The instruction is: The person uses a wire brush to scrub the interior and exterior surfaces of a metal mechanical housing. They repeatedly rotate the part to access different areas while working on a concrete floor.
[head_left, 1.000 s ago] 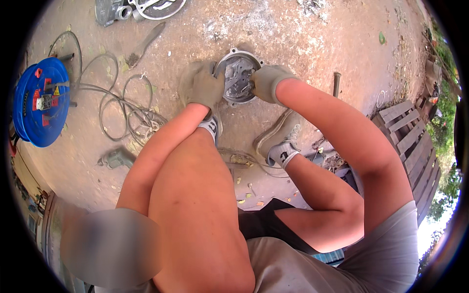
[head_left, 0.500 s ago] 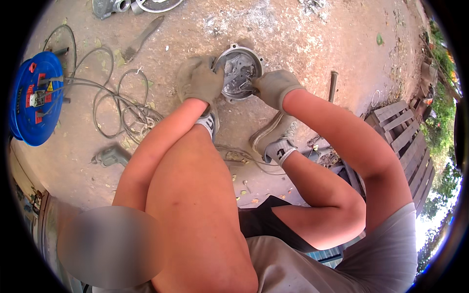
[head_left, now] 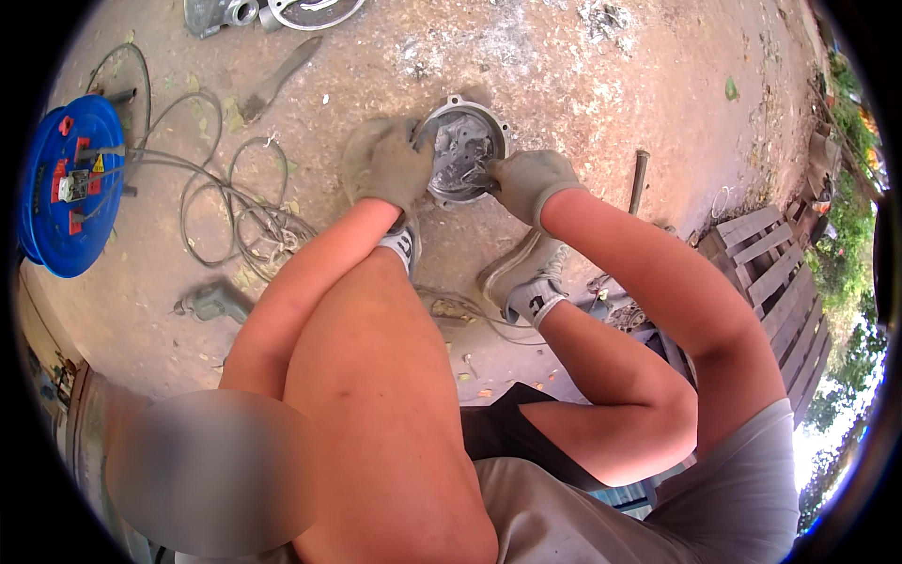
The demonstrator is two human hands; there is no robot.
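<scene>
A round, shallow metal housing [head_left: 463,195] with small lugs on its rim rests on the dirt ground in front of my feet. Its inside looks grey, with uneven metal shapes. My left hand [head_left: 387,162], in a grey-beige work glove, grips the housing's left rim, thumb and fingers bent over the edge. At the right rim is my right hand [head_left: 533,180], gloved the same way. Its fingers are pinched together and reach inside the wall. Something small and dark shows at these fingertips, too unclear to name.
To the left stands a blue cable reel [head_left: 70,188] with looped grey cable [head_left: 230,188]. A power tool [head_left: 214,301] lies near my left forearm. Metal castings [head_left: 315,11] and a flat blade-like tool [head_left: 282,80] are farther off. A hammer-like rod [head_left: 640,179] and wooden pallet [head_left: 766,246] lie right.
The whole scene sits slightly lower in the picture. Both hands keep their places at the housing, with only a slight shift of the right hand.
</scene>
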